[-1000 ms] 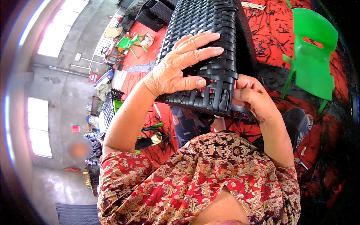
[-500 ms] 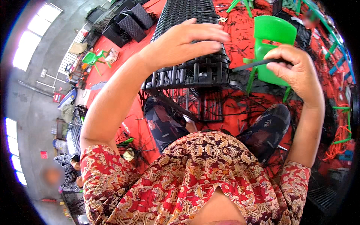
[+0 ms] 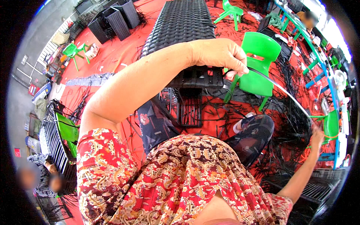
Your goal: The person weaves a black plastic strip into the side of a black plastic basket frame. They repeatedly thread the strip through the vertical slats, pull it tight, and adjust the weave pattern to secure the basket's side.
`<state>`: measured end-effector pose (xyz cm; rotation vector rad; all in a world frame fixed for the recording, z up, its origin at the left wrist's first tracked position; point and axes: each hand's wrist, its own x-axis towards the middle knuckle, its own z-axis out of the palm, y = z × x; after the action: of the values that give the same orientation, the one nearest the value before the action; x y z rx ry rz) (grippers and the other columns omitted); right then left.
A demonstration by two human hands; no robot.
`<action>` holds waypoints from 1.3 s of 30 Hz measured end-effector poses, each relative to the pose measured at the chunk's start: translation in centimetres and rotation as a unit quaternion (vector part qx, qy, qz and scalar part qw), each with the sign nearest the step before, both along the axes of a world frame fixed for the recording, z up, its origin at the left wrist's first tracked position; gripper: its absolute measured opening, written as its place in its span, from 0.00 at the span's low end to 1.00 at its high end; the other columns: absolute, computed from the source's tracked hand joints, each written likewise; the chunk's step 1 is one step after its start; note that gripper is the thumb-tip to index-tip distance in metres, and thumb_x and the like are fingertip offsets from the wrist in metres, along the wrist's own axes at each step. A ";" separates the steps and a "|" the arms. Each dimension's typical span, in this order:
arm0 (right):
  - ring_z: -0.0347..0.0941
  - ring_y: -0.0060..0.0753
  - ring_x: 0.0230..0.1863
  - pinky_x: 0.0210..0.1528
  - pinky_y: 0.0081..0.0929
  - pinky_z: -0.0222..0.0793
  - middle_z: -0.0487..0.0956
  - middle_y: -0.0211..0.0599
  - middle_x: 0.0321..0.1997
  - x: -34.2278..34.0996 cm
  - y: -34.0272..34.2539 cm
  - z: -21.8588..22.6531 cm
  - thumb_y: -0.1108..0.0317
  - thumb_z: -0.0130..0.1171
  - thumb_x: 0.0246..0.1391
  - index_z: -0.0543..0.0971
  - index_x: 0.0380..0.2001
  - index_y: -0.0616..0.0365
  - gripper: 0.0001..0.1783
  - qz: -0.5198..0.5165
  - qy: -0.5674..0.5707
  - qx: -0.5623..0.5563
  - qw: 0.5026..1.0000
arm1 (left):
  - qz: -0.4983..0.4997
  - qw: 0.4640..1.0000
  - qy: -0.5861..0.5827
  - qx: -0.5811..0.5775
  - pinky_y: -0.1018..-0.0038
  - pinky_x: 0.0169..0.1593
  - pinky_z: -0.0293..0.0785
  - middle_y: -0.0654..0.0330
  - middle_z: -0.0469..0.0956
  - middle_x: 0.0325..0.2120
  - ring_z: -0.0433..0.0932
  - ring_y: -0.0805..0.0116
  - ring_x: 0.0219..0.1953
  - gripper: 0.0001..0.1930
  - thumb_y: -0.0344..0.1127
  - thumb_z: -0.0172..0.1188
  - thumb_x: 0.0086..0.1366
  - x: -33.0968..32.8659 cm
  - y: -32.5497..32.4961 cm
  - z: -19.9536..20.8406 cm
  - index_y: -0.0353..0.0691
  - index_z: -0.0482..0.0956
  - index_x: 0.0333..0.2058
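Note:
A long black woven wicker piece [image 3: 182, 22] stretches away from me on a black frame [image 3: 191, 108] between my knees. My left hand [image 3: 221, 54] reaches across its near end, with thumb and fingers pinched on a flat black strip [image 3: 279, 86]. From those fingers the strip runs down to the right, pulled out in a slight curve. Far out at the right, my right hand [image 3: 317, 138] is closed around the strip's other stretch, somewhat blurred. The strip's join to the weave is hidden behind my left hand.
A green plastic chair [image 3: 258, 63] stands just right of the wicker piece. Loose black strips [image 3: 273, 157] litter the red floor [image 3: 112, 101]. Black woven boxes [image 3: 116, 24] stand at the far left. Other people sit at the left edge and upper right, beside a blue-green frame [image 3: 322, 67].
My right hand has swung outward and down to the right, drawing out a long stretch of strip. My left hand has gone from spread fingers to pinching the strip at the wicker's end.

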<state>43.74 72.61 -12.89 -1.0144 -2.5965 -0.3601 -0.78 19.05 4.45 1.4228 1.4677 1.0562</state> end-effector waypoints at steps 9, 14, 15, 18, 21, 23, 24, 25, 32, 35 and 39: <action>0.73 0.43 0.43 0.49 0.36 0.73 0.76 0.52 0.41 1.5 -4.9 -6.0 0.73 0.51 0.55 0.71 0.49 0.73 0.19 0.099 0.733 -0.564 0.367 | 0.061 0.995 -0.072 0.016 0.80 0.31 0.71 0.66 0.74 0.21 0.71 0.79 0.22 0.09 0.37 0.60 0.62 -1.1 0.7 0.6 0.36 0.78 0.32; 0.74 0.39 0.36 0.41 0.35 0.71 0.77 0.47 0.41 6.7 3.6 7.4 0.63 0.41 0.65 0.74 0.47 0.67 0.19 -0.177 0.419 -0.137 0.880 | 0.056 0.998 0.000 0.040 0.77 0.35 0.74 0.63 0.76 0.29 0.75 0.75 0.28 0.18 0.38 0.61 0.61 -1.7 0.1 1.8 0.33 0.73 0.46; 0.73 0.36 0.34 0.39 0.32 0.71 0.76 0.46 0.39 3.1 1.0 13.3 0.66 0.42 0.65 0.74 0.47 0.65 0.17 -0.232 0.314 -0.060 0.919 | 0.065 0.996 0.054 0.036 0.76 0.38 0.74 0.63 0.77 0.33 0.76 0.76 0.30 0.20 0.38 0.59 0.62 -1.7 -0.5 2.3 0.33 0.72 0.49; 0.74 0.36 0.34 0.38 0.33 0.71 0.77 0.46 0.41 -8.4 -14.3 25.4 0.68 0.45 0.63 0.74 0.49 0.62 0.15 0.075 0.276 0.071 0.956 | 0.096 0.977 0.137 0.129 0.73 0.48 0.71 0.59 0.77 0.39 0.74 0.73 0.44 0.27 0.43 0.61 0.60 -2.1 0.2 3.8 0.35 0.69 0.54; 0.75 0.36 0.35 0.37 0.33 0.72 0.77 0.45 0.42 -20.5 -28.1 28.7 0.69 0.49 0.60 0.73 0.50 0.59 0.16 0.408 0.153 0.139 0.889 | 0.185 0.963 0.007 0.198 0.74 0.43 0.70 0.55 0.73 0.44 0.72 0.70 0.42 0.31 0.49 0.63 0.58 1.5 -0.2 8.6 0.35 0.66 0.54; 0.75 0.37 0.36 0.37 0.33 0.72 0.77 0.45 0.43 -25.7 -34.6 29.2 0.70 0.51 0.58 0.73 0.51 0.57 0.17 0.512 0.073 0.194 0.833 | 0.202 0.942 -0.082 0.255 0.78 0.34 0.69 0.51 0.71 0.47 0.71 0.73 0.31 0.37 0.52 0.65 0.55 2.8 -2.7 12.0 0.33 0.62 0.55; 0.75 0.37 0.36 0.37 0.33 0.73 0.77 0.45 0.43 -26.4 -36.2 28.8 0.70 0.52 0.57 0.73 0.52 0.56 0.18 0.515 0.046 0.221 0.827 | 0.151 0.934 -0.104 0.306 0.80 0.30 0.68 0.53 0.71 0.45 0.70 0.75 0.27 0.36 0.52 0.66 0.55 2.2 -3.3 11.9 0.34 0.64 0.54; 0.76 0.37 0.36 0.36 0.33 0.73 0.77 0.45 0.44 -26.6 -36.5 28.5 0.71 0.54 0.57 0.73 0.52 0.55 0.19 0.506 0.033 0.232 0.830 | 0.100 0.926 -0.122 0.343 0.81 0.27 0.67 0.54 0.71 0.44 0.69 0.78 0.23 0.34 0.52 0.66 0.55 1.7 -3.8 12.1 0.35 0.65 0.52; 0.74 0.44 0.43 0.43 0.34 0.72 0.77 0.38 0.43 -27.8 -30.1 22.1 0.78 0.54 0.45 0.74 0.30 0.56 0.07 0.479 0.150 0.165 0.849 | 0.245 0.872 -0.239 0.349 0.82 0.18 0.56 0.69 0.72 0.23 0.63 0.82 0.13 0.15 0.44 0.57 0.64 0.4 -8.0 10.5 0.37 0.77 0.39; 0.74 0.45 0.43 0.42 0.34 0.72 0.77 0.39 0.44 -27.6 -26.9 20.6 0.78 0.54 0.45 0.74 0.29 0.55 0.07 0.442 0.143 0.127 0.877 | 0.231 0.831 -0.289 0.416 0.81 0.19 0.60 0.66 0.73 0.25 0.64 0.81 0.14 0.16 0.43 0.52 0.67 -1.7 -11.2 9.8 0.35 0.76 0.41; 0.71 0.49 0.49 0.52 0.38 0.67 0.77 0.41 0.48 -28.9 -23.4 17.9 0.80 0.50 0.44 0.73 0.27 0.55 0.07 0.414 0.136 0.055 0.898 | 0.301 0.791 -0.294 0.443 0.82 0.20 0.63 0.64 0.74 0.24 0.67 0.78 0.17 0.16 0.42 0.49 0.69 -3.2 -12.7 8.1 0.33 0.76 0.40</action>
<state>14.83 49.23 4.96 0.1281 -2.4327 -0.1224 -3.93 6.34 12.56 0.9621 0.9523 2.5708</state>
